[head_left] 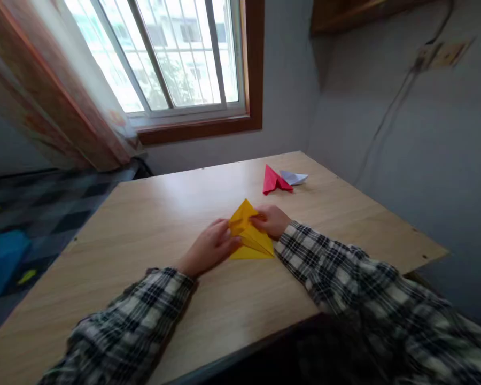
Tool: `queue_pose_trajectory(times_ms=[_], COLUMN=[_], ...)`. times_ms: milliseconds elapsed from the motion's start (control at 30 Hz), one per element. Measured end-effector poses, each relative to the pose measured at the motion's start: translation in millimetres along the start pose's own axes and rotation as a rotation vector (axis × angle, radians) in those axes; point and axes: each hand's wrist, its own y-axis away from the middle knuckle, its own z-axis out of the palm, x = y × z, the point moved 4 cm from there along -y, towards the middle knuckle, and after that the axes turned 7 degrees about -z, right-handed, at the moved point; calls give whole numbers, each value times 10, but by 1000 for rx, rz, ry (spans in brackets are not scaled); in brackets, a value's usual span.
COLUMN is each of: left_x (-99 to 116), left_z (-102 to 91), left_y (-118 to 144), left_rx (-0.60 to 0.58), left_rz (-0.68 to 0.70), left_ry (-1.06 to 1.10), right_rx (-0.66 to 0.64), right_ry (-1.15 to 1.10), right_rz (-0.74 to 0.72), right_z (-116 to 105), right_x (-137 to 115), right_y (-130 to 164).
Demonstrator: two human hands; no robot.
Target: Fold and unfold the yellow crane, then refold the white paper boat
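A folded yellow paper, triangular, lies on the wooden table in front of me. My left hand presses on the paper's left edge with fingers flat. My right hand pinches a flap at the paper's upper right side. Both arms wear black-and-white checked sleeves.
A folded red paper and a folded white paper lie at the table's far right. A grey wall stands close on the right, a barred window and a curtain behind. A blue object lies on the dark floor at left.
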Motion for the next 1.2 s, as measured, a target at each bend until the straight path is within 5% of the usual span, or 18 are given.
queue_pose_trajectory(times_ms=[267,533,1200], left_x=[-16,-25,-98], left_z=[-6,-19,32], left_y=[32,4,15], left_rx=[-11,-2,26], left_rz=[9,-82,-140], left_ry=[207,194,403], right_rx=[29,57,15], right_ry=[29,-17,-54], right_rz=[5,102,24], right_z=[-16,-35,-1], right_x=[-7,29,-32], right_y=[9,30,28])
